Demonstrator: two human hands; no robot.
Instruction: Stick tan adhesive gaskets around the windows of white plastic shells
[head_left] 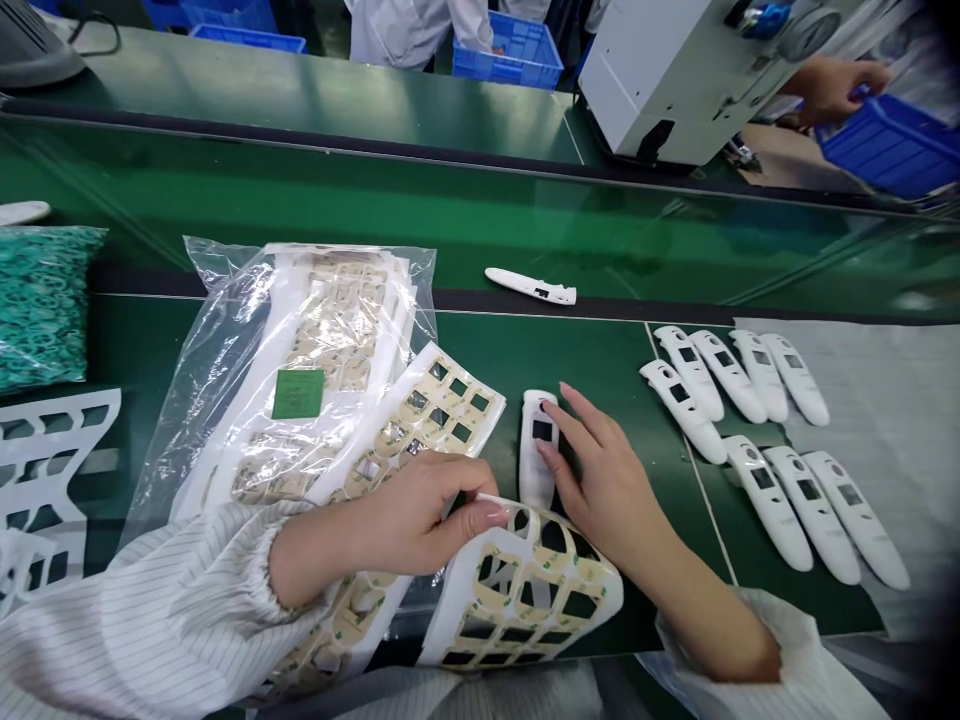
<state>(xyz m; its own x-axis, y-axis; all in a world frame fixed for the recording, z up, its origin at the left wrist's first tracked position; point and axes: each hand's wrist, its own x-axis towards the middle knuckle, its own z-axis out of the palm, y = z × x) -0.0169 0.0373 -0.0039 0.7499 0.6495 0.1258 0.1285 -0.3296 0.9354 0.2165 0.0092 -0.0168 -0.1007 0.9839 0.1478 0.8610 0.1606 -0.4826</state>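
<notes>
My left hand (442,510) pinches the top edge of a sheet of beige adhesive cutouts (517,590), which curves toward me at the front edge of the table. My right hand (600,470) has its fingers spread, thumb and fingertips touching the upper part of a white plastic housing (538,450) with a dark square window. That housing lies on the green table just beyond the sheet. Another sheet of cutouts (442,410) lies under my left forearm, partly hidden, beside a clear plastic bag (247,330) with more sheets and a green label.
Several white housings (761,490) lie at the right, some on a pale foam sheet (900,400). One thin white part (529,286) rests beyond. A bag of teal pieces (45,310) and white backing (45,480) lie left. A machine (660,80) and people are behind.
</notes>
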